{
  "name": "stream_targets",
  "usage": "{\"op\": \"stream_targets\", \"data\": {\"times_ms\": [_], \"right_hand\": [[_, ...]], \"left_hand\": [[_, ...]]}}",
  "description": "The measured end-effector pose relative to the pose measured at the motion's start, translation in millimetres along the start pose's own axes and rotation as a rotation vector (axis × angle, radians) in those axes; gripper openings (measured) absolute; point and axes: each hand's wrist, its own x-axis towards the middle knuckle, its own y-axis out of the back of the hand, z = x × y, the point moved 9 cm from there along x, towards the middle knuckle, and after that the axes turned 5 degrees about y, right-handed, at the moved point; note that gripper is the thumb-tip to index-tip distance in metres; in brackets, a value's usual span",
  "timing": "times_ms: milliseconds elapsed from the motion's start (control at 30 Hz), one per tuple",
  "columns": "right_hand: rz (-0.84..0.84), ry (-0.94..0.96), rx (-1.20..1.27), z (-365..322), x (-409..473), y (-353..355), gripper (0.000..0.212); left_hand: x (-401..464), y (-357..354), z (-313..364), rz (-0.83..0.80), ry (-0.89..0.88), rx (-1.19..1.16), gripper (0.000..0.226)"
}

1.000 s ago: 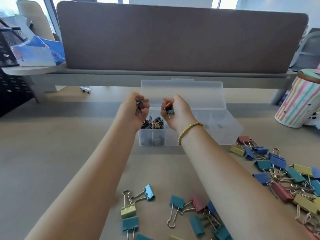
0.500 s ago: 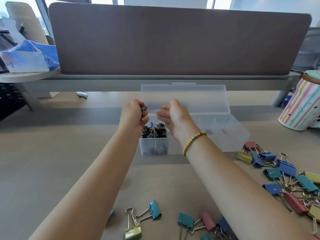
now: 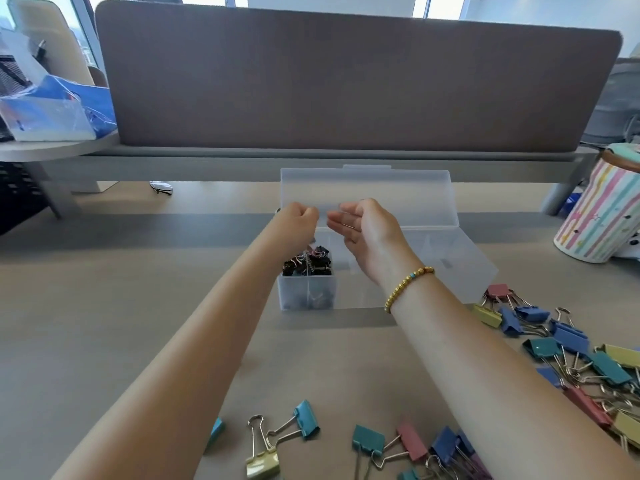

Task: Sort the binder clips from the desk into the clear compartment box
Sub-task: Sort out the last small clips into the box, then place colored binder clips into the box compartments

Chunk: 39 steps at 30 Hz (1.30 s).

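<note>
1. Our left hand [image 3: 298,220] was curled, contents hidden; our right hand [image 3: 360,225] hung loosely empty above the compartment box [image 3: 433,278].
2. Loose binder clips [image 3: 540,344] lay on the worktop [image 3: 104,323] at four o'clock; a forearm sweep could scatter them.

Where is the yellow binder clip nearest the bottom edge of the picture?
In the head view, the yellow binder clip lies on the desk at bottom centre-left, beside a light blue clip and under the left forearm.
</note>
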Motion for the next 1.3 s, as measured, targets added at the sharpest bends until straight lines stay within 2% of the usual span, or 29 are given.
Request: {"op": "stream_targets", "data": {"times_ms": [167, 267, 367, 433, 533, 700, 833, 967, 1133, 1300], "right_hand": [[-0.096, 0.069, -0.239, -2, -2, -11, 0.028], [-0.189, 0.215, -0.594, -8, -4, -15, 0.033], [-0.325, 0.289, -0.985, -2, -10, -23, 0.043], [-0.402, 0.306, -1.174, 2, -13, -29, 0.049], [-0.367, 0.352, -1.328, -5, -14, -29, 0.048], [-0.302, 0.429, -1.279, -20, -16, -21, 0.046], [-0.444, 0.397, -1.442, -1, -15, -31, 0.051], [-0.322, 0.471, -1.422, -7, -13, -29, 0.052], [-0.38, 0.426, -1.478, 0, -24, -32, 0.055], [-0.341, 0.576, -1.454, -12, -52, -44, 0.048]], "left_hand": [[-6, 11, 6, -0.031, -0.075, 0.298, 0.025], [-12, 15, 7, -0.035, -0.163, 0.417, 0.025], [-12, 12, -5, 0.013, -0.207, 0.757, 0.023], [-13, 12, -9, 0.085, -0.214, 0.871, 0.023], [-14, 16, -9, 0.165, -0.22, 0.845, 0.021], [-14, 30, -7, 0.231, -0.248, 0.744, 0.023], [-15, 23, -20, 0.096, -0.173, 0.787, 0.028], [-18, 26, -16, 0.146, -0.223, 0.71, 0.028], [-18, 21, -27, 0.038, -0.178, 0.676, 0.031], [-49, 36, -17, 0.059, -0.276, 0.463, 0.032]]}}
